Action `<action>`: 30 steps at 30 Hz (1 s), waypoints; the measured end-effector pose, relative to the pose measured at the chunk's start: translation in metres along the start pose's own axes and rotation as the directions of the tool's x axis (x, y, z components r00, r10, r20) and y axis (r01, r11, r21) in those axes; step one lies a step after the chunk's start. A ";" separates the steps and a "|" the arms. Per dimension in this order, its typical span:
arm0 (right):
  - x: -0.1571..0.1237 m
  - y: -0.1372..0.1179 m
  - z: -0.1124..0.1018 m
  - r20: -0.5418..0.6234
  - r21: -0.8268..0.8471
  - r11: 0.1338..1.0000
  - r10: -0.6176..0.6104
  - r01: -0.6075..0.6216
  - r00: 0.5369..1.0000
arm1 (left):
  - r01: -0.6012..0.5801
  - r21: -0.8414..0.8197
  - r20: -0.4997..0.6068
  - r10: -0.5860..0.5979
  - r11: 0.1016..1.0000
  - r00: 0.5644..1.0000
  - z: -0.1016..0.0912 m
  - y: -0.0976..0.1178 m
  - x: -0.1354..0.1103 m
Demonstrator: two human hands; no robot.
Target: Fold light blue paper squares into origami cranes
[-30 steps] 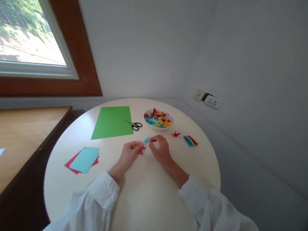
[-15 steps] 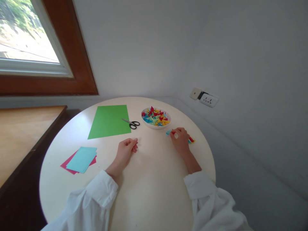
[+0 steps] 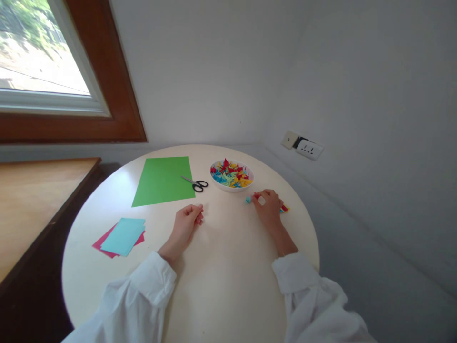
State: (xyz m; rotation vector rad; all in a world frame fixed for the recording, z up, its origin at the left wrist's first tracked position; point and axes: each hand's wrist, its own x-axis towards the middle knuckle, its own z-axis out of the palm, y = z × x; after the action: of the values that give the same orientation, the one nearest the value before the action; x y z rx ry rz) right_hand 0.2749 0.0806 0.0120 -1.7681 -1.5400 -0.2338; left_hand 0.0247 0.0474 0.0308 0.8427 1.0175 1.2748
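Observation:
My right hand [image 3: 267,207] is at the right side of the round white table, thumb and fingers pinched together. At its fingertips is a small light-blue folded paper [image 3: 248,200], with a tiny red bit beside it. Under and behind that hand, red, yellow and blue paper pieces [image 3: 284,208] are partly hidden. My left hand [image 3: 186,221] rests near the table's middle with its fingers curled in and the thumb against them; whether anything is inside cannot be seen. Beyond both hands stands a white bowl [image 3: 232,189] of many small, pointed folded papers in red, yellow, blue and green.
Black-handled scissors [image 3: 198,186] lie partly over a large green sheet [image 3: 164,181] at the back left. Nearer, light-blue paper sheets [image 3: 123,237] overlap pink-red ones [image 3: 101,243]. A wooden surface [image 3: 43,190] is at far left. Walls with a socket [image 3: 310,148] border the table.
The light-blue folded paper at my right fingertips has shifted slightly down and turned. My left hand is nearly still. The view has moved very little.

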 end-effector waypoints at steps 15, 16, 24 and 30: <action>0.004 -0.005 0.001 -0.088 0.116 0.992 -0.035 0.045 0.995 | -0.176 0.752 -0.083 0.357 0.635 0.930 -0.046 0.027 -0.008; 0.004 -0.007 0.001 -0.089 0.124 0.990 -0.050 0.061 0.995 | -0.176 0.809 -0.080 0.402 0.561 0.912 -0.057 0.033 -0.011; -0.003 -0.024 -0.001 -0.078 0.187 0.967 -0.159 0.171 0.984 | -0.057 0.997 0.069 0.317 -0.048 0.946 -0.140 0.051 -0.033; -0.006 -0.027 0.002 -0.067 0.180 0.960 -0.204 0.213 0.977 | -0.024 0.992 0.055 0.255 -0.123 0.965 -0.150 0.033 -0.044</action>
State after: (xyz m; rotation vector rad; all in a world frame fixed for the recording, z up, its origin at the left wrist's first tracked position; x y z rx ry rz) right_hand 0.2482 0.0769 0.0182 -1.4460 -1.6584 -0.2254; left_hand -0.1275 0.0019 0.0152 2.1323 2.1716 0.3958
